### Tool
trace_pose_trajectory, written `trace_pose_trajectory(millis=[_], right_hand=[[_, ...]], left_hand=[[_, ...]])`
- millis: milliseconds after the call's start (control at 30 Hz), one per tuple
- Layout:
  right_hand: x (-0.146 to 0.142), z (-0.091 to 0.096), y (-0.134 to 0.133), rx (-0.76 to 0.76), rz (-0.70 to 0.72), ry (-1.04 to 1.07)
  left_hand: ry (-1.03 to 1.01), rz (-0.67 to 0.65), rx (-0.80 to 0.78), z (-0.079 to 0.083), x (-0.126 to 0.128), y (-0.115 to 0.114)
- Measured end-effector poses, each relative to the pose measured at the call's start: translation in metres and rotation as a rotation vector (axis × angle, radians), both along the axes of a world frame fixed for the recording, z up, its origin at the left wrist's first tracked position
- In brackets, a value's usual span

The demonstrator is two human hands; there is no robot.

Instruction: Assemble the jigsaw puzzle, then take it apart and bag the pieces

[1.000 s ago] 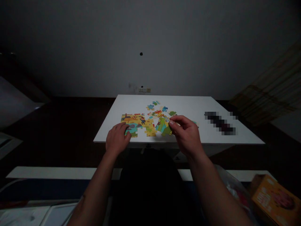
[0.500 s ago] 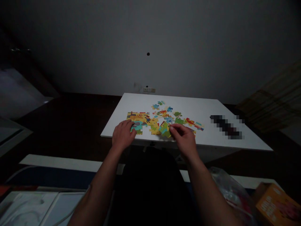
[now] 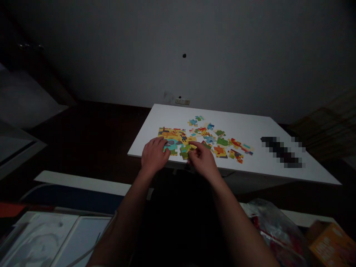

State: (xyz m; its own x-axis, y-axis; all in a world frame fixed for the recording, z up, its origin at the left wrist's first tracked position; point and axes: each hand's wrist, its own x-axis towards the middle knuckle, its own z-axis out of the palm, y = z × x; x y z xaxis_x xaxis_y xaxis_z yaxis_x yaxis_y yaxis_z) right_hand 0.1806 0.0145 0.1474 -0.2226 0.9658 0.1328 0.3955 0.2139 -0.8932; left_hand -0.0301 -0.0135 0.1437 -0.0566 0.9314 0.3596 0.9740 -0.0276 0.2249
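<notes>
Both hands lie palm-down: left hand [image 3: 154,155] flat on joined puzzle [image 3: 172,139], right hand [image 3: 202,160] grip pinching a piece [image 3: 185,151].

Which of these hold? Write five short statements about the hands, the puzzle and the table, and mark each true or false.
1. The left hand rests on the joined puzzle block. True.
2. The right hand is raised high above the table. False: it is down at the near edge, fingers on a green piece.
3. Loose pieces lie right of the block. True.
4. The table is black. False: it is white.
5. An orange box stands on the table. False: it sits low at the right, off the table.
</notes>
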Motion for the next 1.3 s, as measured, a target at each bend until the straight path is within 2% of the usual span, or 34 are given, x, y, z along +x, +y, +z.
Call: trace_pose_trajectory(millis=[133,267,533,733,1033,1167,1300], right_hand=[[-0.012,0.001,0.013,0.096,-0.016,-0.201],[-0.015,0.003,0.017,0.131,-0.043,-0.337],[-0.017,0.007,0.021,0.091,-0.007,-0.347],[-0.02,0.011,0.016,0.163,-0.02,-0.576],[-0.021,0.03,0.019,0.171,0.053,-0.815],[-0.023,0.037,0.019,0.142,0.06,-0.899],[-0.021,0.034,0.017,0.138,0.021,-0.926]], left_hand=[[-0.008,0.002,0.004,0.0,-0.001,0.0],[-0.025,-0.018,0.023,-0.001,-0.002,0.0],[-0.038,-0.024,0.032,-0.003,-0.003,0.0],[-0.038,-0.027,0.042,-0.005,-0.004,0.001],[-0.033,-0.017,0.027,-0.003,-0.002,0.001],[-0.021,-0.015,0.017,-0.002,-0.002,0.001],[-0.003,-0.011,0.014,-0.001,-0.002,0.0]])
